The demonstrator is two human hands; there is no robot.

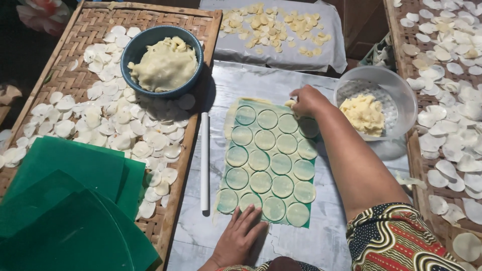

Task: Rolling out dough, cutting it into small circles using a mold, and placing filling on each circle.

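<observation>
A thin sheet of pale dough, marked with several rows of cut rounds, lies on a green plastic sheet in the middle of the grey work surface. My left hand presses flat on the surface at the sheet's near edge, fingers spread. My right hand is at the far right corner of the sheet, its fingers pinched on a scrap of dough trim. A thin white rolling rod lies alongside the sheet on its left.
A blue bowl of dough stands on a woven tray covered with thin white rounds. Green plastic sheets are stacked at the near left. A clear bowl with dough scraps sits at right, beside another woven tray of rounds.
</observation>
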